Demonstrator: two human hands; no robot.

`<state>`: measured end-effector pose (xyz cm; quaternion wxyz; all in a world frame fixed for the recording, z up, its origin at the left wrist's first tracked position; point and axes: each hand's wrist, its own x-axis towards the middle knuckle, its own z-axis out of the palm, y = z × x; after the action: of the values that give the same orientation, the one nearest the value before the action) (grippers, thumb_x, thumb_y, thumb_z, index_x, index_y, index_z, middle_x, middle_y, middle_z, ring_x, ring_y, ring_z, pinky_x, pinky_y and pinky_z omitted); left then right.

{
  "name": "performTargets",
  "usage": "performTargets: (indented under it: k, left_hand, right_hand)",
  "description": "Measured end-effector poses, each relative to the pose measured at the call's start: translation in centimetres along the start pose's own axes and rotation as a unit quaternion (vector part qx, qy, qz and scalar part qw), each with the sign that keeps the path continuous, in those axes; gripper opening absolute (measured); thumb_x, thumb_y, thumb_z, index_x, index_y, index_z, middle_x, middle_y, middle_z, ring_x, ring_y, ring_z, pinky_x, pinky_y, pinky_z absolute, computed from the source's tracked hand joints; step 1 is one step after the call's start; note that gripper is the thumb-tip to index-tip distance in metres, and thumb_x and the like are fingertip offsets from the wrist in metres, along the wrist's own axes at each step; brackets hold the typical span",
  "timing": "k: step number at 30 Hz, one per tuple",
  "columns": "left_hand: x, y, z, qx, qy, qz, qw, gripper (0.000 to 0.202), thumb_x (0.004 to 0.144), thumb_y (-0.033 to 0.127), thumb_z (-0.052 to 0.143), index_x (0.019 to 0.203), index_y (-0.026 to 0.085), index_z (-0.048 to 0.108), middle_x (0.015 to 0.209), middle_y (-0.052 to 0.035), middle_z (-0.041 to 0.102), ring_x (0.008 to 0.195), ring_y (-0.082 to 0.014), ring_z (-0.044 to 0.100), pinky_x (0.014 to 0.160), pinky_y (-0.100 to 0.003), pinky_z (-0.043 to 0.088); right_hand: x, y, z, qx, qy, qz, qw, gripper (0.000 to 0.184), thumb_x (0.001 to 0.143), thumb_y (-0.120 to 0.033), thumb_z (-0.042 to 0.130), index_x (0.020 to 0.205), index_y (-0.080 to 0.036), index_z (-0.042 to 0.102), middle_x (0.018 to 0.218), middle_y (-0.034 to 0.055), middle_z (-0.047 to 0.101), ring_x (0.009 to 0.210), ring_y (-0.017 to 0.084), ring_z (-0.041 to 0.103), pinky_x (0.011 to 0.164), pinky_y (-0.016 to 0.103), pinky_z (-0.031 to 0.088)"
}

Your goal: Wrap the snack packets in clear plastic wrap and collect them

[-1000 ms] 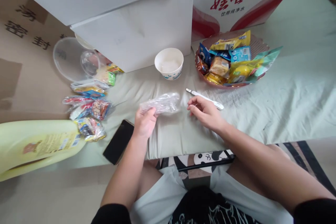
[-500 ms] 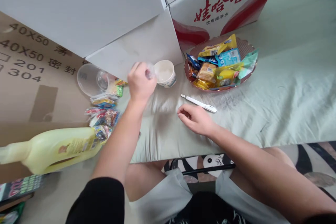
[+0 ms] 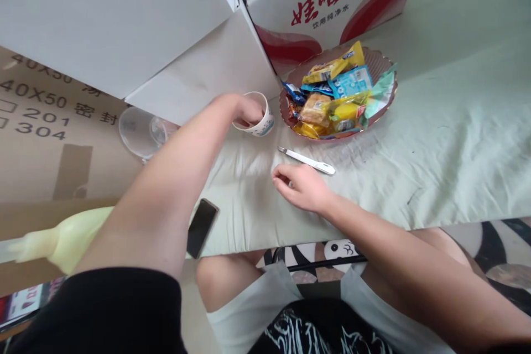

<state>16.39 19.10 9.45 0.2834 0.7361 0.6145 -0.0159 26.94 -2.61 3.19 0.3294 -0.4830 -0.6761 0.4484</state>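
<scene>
The white paper bowl stands just above and left of the middle of the frame, and the left hand is now down inside it, fingers below the rim. A second ago that hand held a crumpled clear wrapper out over the cloth, and half a second ago it was beside the bowl; now the wrapper cannot be seen. The work has thus moved into the bowl, probably with the wrapper carried in, but whether the fingers are clamped on it or have let go I cannot tell. The right hand, near the centre, has hardly shifted: it is loosely curled, a gap showing between thumb and fingers, with nothing seen in it. Just above it lies a slim white knife, apparently not held. Right of the bowl, in the upper middle, a pink scalloped dish carries snack packets. The left forearm now crosses the left half, hiding the small packets that lay there; a clear tub shows above it, a phone lies below, and part of a yellow bottle appears at lower left.
</scene>
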Motion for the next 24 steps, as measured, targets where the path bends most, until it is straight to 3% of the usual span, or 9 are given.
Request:
performTargets:
  k: [2, 4, 6, 8, 10, 12, 17, 20, 24]
  left_hand:
    - [-0.4, 1.7, -1.1, 0.075, -0.138, -0.065, 0.985, 0.022, 0.053, -0.003, 0.067, 0.067, 0.014, 0.07, 0.069, -0.0023, 0.062, 0.099, -0.0306, 0.071, 0.083, -0.039, 0.05]
    - [-1.4, 3.3, -2.8, 0.152, -0.152, -0.077, 0.974, 0.015, 0.062, 0.002, 0.064, 0.072, 0.01, 0.071, 0.074, -0.0026, 0.065, 0.096, -0.0297, 0.073, 0.084, -0.039, 0.051]
    - [-3.1, 3.8, -4.6, 0.204, -0.043, -0.008, 0.978, 0.019, 0.075, 0.008, 0.054, 0.084, 0.004, 0.07, 0.078, -0.0005, 0.064, 0.098, -0.0279, 0.073, 0.086, -0.039, 0.049]
    - [-5.4, 2.2, -5.9, 0.146, 0.098, 0.084, 0.981, 0.042, 0.088, 0.014, 0.03, 0.103, -0.002, 0.066, 0.082, 0.0013, 0.061, 0.098, -0.0252, 0.073, 0.084, -0.041, 0.046]
    - [-8.1, -1.8, -6.4, 0.061, 0.173, 0.102, 0.978, 0.049, 0.092, 0.018, 0.021, 0.106, -0.002, 0.064, 0.077, 0.0019, 0.059, 0.09, -0.02, 0.073, 0.08, -0.041, 0.046]
    - [-11.0, -7.4, -5.9, 0.034, 0.234, 0.069, 0.969, 0.034, 0.095, 0.02, 0.035, 0.097, 0.004, 0.065, 0.074, 0.0017, 0.062, 0.082, -0.0155, 0.072, 0.081, -0.037, 0.05]
    - [-18.9, -20.8, -2.9, 0.055, 0.298, -0.111, 0.947, 0.007, 0.09, 0.016, 0.059, 0.092, 0.015, 0.066, 0.094, -0.005, 0.07, 0.094, -0.0222, 0.068, 0.094, -0.041, 0.054]
    - [-22.0, -24.6, -1.3, 0.095, 0.301, -0.161, 0.935, 0.016, 0.085, 0.017, 0.067, 0.101, 0.019, 0.068, 0.121, -0.0074, 0.065, 0.121, -0.0289, 0.061, 0.111, -0.045, 0.046]
    - [-22.4, -26.3, 0.4, 0.151, 0.261, -0.199, 0.932, 0.049, 0.086, 0.028, 0.07, 0.133, 0.02, 0.059, 0.155, -0.0108, 0.04, 0.145, -0.0391, 0.039, 0.119, -0.051, 0.036]
  right_hand:
    - [0.1, 0.1, 0.0, -0.007, 0.0, 0.004, 1.0, 0.014, 0.091, -0.025, 0.051, 0.084, -0.021, 0.063, 0.077, 0.0038, 0.07, 0.069, 0.017, 0.06, 0.067, 0.029, 0.037]
    - [0.1, 0.3, 0.0, -0.013, 0.006, 0.011, 1.0, 0.014, 0.091, -0.025, 0.051, 0.084, -0.021, 0.063, 0.076, 0.0037, 0.07, 0.067, 0.016, 0.059, 0.067, 0.029, 0.037]
    - [0.1, 0.5, -0.1, -0.015, 0.015, 0.013, 1.0, 0.014, 0.091, -0.026, 0.051, 0.083, -0.021, 0.062, 0.075, 0.0032, 0.069, 0.065, 0.016, 0.057, 0.066, 0.029, 0.037]
    - [0.0, 0.7, -0.2, -0.02, 0.022, 0.011, 0.999, 0.015, 0.09, -0.026, 0.051, 0.082, -0.021, 0.062, 0.072, 0.0029, 0.067, 0.063, 0.016, 0.055, 0.064, 0.029, 0.036]
    - [-0.2, 0.9, -0.3, -0.027, 0.033, 0.006, 0.999, 0.015, 0.089, -0.027, 0.051, 0.08, -0.021, 0.062, 0.069, 0.0022, 0.065, 0.06, 0.015, 0.054, 0.062, 0.029, 0.035]
    - [-0.3, 1.0, -0.3, -0.035, 0.045, -0.001, 0.998, 0.016, 0.088, -0.029, 0.05, 0.08, -0.021, 0.062, 0.066, 0.0013, 0.064, 0.057, 0.014, 0.052, 0.061, 0.029, 0.036]
    - [-0.3, 1.0, 0.1, -0.068, 0.043, -0.01, 0.997, 0.018, 0.086, -0.032, 0.051, 0.079, -0.021, 0.062, 0.062, 0.0011, 0.063, 0.053, 0.015, 0.053, 0.057, 0.029, 0.037]
    - [-0.3, 1.0, 0.3, -0.09, 0.036, -0.014, 0.995, 0.018, 0.085, -0.034, 0.051, 0.078, -0.022, 0.062, 0.059, 0.0007, 0.062, 0.049, 0.015, 0.052, 0.055, 0.029, 0.037]
    - [-1.0, 1.2, 0.7, -0.124, 0.039, -0.012, 0.991, 0.019, 0.083, -0.036, 0.052, 0.076, -0.022, 0.062, 0.056, 0.0007, 0.06, 0.047, 0.015, 0.051, 0.054, 0.03, 0.037]
